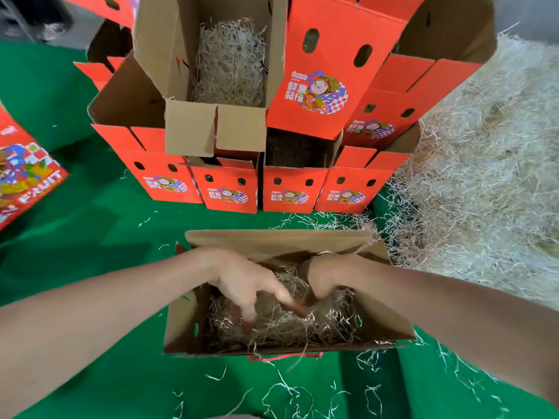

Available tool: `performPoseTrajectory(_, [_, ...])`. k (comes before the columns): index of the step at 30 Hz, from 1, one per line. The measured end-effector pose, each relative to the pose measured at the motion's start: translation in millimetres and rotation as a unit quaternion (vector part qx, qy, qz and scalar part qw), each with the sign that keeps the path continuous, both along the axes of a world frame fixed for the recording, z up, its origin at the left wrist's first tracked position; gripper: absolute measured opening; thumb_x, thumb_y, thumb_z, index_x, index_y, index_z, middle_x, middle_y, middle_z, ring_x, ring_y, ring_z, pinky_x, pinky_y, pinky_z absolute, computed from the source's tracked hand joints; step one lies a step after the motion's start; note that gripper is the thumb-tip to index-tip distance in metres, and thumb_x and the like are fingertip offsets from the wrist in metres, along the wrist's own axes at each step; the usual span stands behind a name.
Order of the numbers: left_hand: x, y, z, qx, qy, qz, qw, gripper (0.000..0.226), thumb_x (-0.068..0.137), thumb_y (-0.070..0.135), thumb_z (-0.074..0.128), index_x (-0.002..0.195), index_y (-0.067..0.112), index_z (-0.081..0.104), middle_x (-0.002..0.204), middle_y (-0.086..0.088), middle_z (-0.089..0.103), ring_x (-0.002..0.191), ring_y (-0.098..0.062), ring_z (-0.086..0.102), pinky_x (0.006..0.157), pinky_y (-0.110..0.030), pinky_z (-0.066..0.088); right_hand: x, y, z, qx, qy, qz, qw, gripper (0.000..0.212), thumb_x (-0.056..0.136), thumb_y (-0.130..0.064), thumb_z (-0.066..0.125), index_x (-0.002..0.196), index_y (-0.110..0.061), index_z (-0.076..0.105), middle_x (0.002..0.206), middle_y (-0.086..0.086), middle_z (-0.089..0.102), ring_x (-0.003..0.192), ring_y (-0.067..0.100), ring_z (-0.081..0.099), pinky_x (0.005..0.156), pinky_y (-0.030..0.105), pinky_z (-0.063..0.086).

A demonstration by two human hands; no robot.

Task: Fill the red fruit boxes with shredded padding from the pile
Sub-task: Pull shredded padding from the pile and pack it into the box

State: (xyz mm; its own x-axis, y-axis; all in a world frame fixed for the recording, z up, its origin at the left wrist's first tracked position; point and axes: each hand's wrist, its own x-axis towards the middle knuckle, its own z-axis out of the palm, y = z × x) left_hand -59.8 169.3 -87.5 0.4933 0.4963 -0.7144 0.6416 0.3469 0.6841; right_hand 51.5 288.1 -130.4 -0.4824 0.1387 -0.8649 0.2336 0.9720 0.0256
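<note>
The likeliest trouble starts at the left hand [242, 282]. Its fingers [251, 311] are spread and pointing down into the padding [281, 325] inside the near box [181, 328], pressing rather than gripping; I judge nothing is held there. If they push hard on that side only, the wad could bunch under the fingertips and leave the corner left of them bare, so the fill would sit uneven. A sharp push could also tip the box toward the person, since its near wall already leans out.

Just right of those fingers, the right hand [325, 279] is curled knuckles-up over the padding at the far side of the box. Its fingers are hidden beneath the palm, so I cannot tell whether they clutch a tuft or merely press. If they do grip and lift, strands may drag out over the rim and add to the scraps [287, 394] already lying on the green cloth [90, 237] below both hands.

Beyond the fingers stands the stack [272, 176] of red boxes; one open box on top shows padding, another lower down looks dark and empty. An elbow swinging out could nudge the stack.

Right of the right hand, well past the box wall, lies the pile [484, 176], the next handful's source.
</note>
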Motion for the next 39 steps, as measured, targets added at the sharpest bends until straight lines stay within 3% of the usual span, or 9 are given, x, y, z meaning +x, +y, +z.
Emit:
performPoseTrajectory(5, [11.0,-12.6,2.4,0.004,-0.022,-0.048,0.999,0.057,0.077,-0.007,0.066,0.129,0.015,0.055,0.079,0.007,0.059,0.062,-0.007,0.048,0.056,-0.016,0.04,1.3,-4.0,36.4,-0.035,0.101,0.02,0.994,0.018,0.085,-0.017,0.062,0.075,-0.004,0.055,0.063,0.004,0.053,0.049,0.014,0.046,0.037,0.022,0.035])
performPoseTrajectory(10, [8.1,-15.5,-3.5,0.08,0.053,0.088,0.991,0.007,0.078,0.005,0.07,0.082,0.006,0.075,0.067,0.004,0.071,0.061,-0.006,0.06,0.06,-0.016,0.043,7.5,1.5,56.2,-0.107,0.098,-0.013,0.989,0.065,0.084,-0.037,0.065,0.135,-0.007,0.037,0.136,0.004,0.045,0.121,0.022,0.044,0.092,0.023,0.036])
performPoseTrajectory(14, [-1.4,-5.3,-22.4,0.146,0.346,-0.025,0.926,0.035,0.085,0.004,0.058,0.052,0.011,0.048,0.053,-0.006,0.046,0.05,-0.021,0.04,0.048,-0.025,0.031,6.4,4.3,54.6,-0.164,0.093,-0.041,0.981,0.049,0.085,-0.029,0.065,0.128,-0.017,0.046,0.093,-0.011,0.055,0.075,0.005,0.049,0.056,0.015,0.03])
performPoseTrajectory(17, [4.6,2.1,-32.8,0.095,0.418,-0.133,0.894,0.01,0.085,0.011,0.064,0.085,0.001,0.062,0.083,-0.011,0.064,0.074,-0.026,0.059,0.058,-0.031,0.041,3.6,6.8,39.2,-0.153,0.067,-0.04,0.985,0.045,0.088,-0.014,0.059,0.132,-0.016,0.046,0.103,-0.005,0.059,0.088,0.014,0.06,0.061,0.018,0.039])
performPoseTrajectory(19, [7.3,7.3,-40.6,0.063,0.417,-0.146,0.895,0.026,0.085,0.008,0.063,0.109,-0.003,0.059,0.104,-0.013,0.064,0.083,-0.026,0.057,0.059,-0.03,0.043,4.1,7.9,27.1,-0.109,0.028,-0.019,0.994,0.038,0.089,-0.004,0.051,0.127,-0.012,0.052,0.093,-0.002,0.061,0.088,0.02,0.062,0.068,0.024,0.048])
performPoseTrajectory(24, [19.2,29.4,-57.0,0.149,0.323,-0.049,0.933,0.022,0.092,0.012,0.055,0.106,-0.003,0.063,0.102,-0.012,0.067,0.089,-0.026,0.064,0.079,-0.035,0.053,8.4,13.1,-7.3,0.007,-0.024,0.071,0.997,0.021,0.085,-0.012,0.058,0.105,-0.006,0.062,0.072,0.0,0.056,0.066,0.017,0.057,0.06,0.032,0.052])
performPoseTrajectory(28, [41.9,22.7,-87.0,0.03,0.314,-0.227,0.921,0.042,0.098,0.013,0.04,0.138,0.002,0.04,0.137,-0.02,0.044,0.121,-0.03,0.048,0.097,-0.036,0.042,4.8,3.7,-29.4,-0.06,-0.116,0.152,0.98,0.041,0.09,-0.003,0.045,0.131,-0.001,0.043,0.126,0.019,0.052,0.081,0.021,0.062,0.066,0.027,0.056])
performPoseTrajectory(32, [26.2,2.5,-95.3,-0.063,0.379,-0.302,0.872,0.039,0.095,0.017,0.051,0.13,0.0,0.05,0.136,-0.015,0.05,0.117,-0.027,0.051,0.098,-0.034,0.04,19.7,-4.6,-51.4,-0.087,-0.17,0.148,0.97,0.057,0.094,-0.006,0.04,0.146,-0.024,0.025,0.149,0.004,0.031,0.129,0.027,0.041,0.104,0.043,0.038])
performPoseTrajectory(39, [23.7,11.0,-87.9,0.043,0.374,-0.189,0.907,0.024,0.093,0.009,0.049,0.11,-0.002,0.061,0.106,-0.015,0.062,0.087,-0.028,0.057,0.086,-0.036,0.049,12.1,-15.4,-28.5,-0.023,-0.041,0.21,0.977,0.042,0.093,-0.006,0.045,0.135,-0.006,0.045,0.134,0.011,0.05,0.118,0.028,0.051,0.091,0.035,0.047])
